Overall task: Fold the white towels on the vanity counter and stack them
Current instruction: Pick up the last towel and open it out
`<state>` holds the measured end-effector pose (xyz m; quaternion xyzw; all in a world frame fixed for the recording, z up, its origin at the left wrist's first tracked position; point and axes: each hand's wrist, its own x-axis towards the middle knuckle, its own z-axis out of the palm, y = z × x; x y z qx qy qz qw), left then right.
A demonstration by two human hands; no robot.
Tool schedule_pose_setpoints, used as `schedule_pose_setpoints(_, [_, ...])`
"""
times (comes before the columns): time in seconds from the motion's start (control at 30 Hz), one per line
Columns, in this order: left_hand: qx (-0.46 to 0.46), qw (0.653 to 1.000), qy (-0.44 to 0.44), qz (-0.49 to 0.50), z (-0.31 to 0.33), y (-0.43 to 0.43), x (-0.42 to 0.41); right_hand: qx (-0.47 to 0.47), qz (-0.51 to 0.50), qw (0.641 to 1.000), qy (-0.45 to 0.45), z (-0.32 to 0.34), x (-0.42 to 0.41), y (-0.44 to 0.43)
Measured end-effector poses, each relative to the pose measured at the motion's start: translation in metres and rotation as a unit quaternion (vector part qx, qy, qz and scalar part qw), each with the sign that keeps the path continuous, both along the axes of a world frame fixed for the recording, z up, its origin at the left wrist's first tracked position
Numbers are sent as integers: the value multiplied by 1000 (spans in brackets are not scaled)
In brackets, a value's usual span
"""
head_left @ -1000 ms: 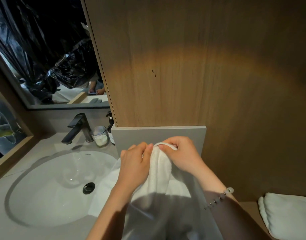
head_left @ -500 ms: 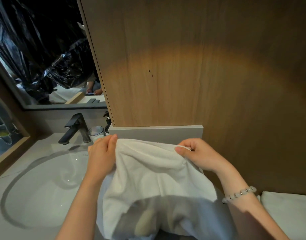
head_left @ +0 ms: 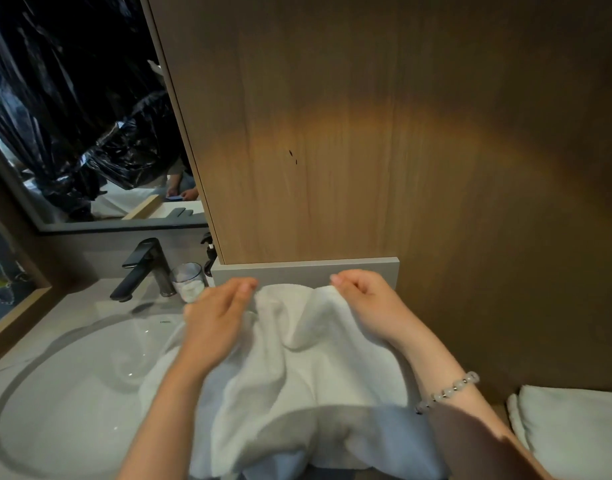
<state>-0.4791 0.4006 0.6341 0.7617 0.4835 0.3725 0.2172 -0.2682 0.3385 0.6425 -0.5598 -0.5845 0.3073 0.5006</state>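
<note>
- Now your right hand (head_left: 366,303) pinches the white towel (head_left: 315,362) at its top edge, likely to hold it spread for a fold.
- Your left hand (head_left: 221,317) meets that edge at 10 o'clock; blur hides whether it grips.
- It drapes from centre to 6 o'clock, overlapping the sink (head_left: 72,375); a folded towel (head_left: 574,424) at 4 o'clock likely starts the stack.

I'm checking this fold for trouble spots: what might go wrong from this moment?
The towel drapes over the sink basin on its left side, so it may pick up any water there. The left hand sits close to the glass tumbler and might knock it. The towel sags between the left hand and the right hand, so the fold may come out uneven.
</note>
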Motion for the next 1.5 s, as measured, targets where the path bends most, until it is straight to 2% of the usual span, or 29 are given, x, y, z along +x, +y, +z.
schedule_pose_setpoints(0.13, [12,998,15,-68,-14,-17,40,13,27,999,-11,-7,-22,13])
schedule_pose_setpoints(0.23, [-47,993,-38,-101,-22,-21,53,27,27,999,-10,-10,-27,16])
schedule_pose_setpoints(0.37, [-122,983,-104,-95,-29,-18,54,32,-2,999,-16,-12,-22,15])
schedule_pose_setpoints(0.47, [-141,978,-109,-112,-29,-22,59,27,-24,999,-38,-12,-20,12])
schedule_pose_setpoints(0.57, [-92,983,-99,-122,-33,-23,60,33,-43,997,-54,-12,-16,11])
schedule_pose_setpoints(0.7, [-34,995,-67,-72,-33,-18,55,15,-66,995,-69,-14,-4,7])
schedule_pose_setpoints(0.93, [-34,991,-127,-34,-29,-1,29,13,-127,986,-105,-12,33,-2])
schedule_pose_setpoints(1.03, [-26,992,-121,-26,-26,1,22,-2,-100,992,-71,-9,35,-4])
schedule_pose_setpoints(1.2, [-54,989,-137,10,-24,0,10,-70,20,993,92,-2,36,-15])
schedule_pose_setpoints(1.3, [-111,974,-193,38,-16,3,6,-70,-14,978,195,0,34,-16])
schedule_pose_setpoints(1.37, [-128,960,-242,58,-9,3,5,-79,-49,972,214,4,30,-14])
schedule_pose_setpoints(1.5, [-67,977,-196,51,1,-3,9,-92,-55,973,204,6,20,-11])
